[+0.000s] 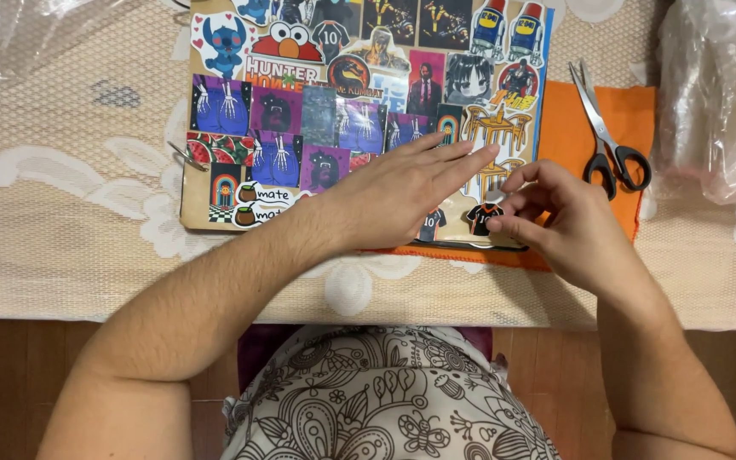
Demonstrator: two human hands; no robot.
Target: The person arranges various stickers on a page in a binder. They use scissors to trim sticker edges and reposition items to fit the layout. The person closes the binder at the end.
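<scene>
The left hand lies flat and open on the board covered in stickers, pressing down so it does not slide on the lace tablecloth. The right hand has its fingertips pinched on a small sticker at the board's lower right corner, as if to peel or place it. The scissors lie closed on the orange cloth just beside that hand, easy to grab.
</scene>
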